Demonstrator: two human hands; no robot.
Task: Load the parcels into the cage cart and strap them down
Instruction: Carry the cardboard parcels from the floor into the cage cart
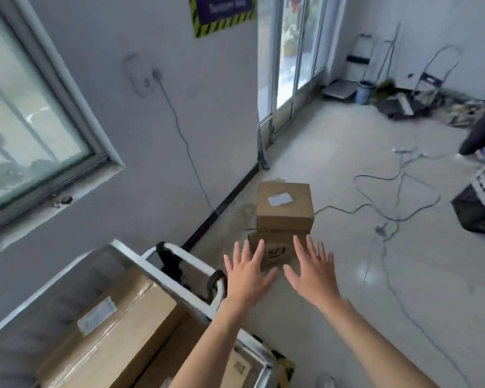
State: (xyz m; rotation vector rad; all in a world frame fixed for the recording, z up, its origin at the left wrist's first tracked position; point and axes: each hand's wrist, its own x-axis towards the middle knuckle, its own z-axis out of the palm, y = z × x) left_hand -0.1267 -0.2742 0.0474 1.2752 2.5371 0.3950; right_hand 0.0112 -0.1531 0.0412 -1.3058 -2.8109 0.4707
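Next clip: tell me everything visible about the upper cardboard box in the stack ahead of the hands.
The upper cardboard box is a plain brown, roughly cubic carton, closed, with a white label stuck slightly askew on its top face. It sits upright on a lower box bearing dark print, which stands on the pale floor. The left hand and right hand reach towards the stack with fingers spread; neither touches the upper box.
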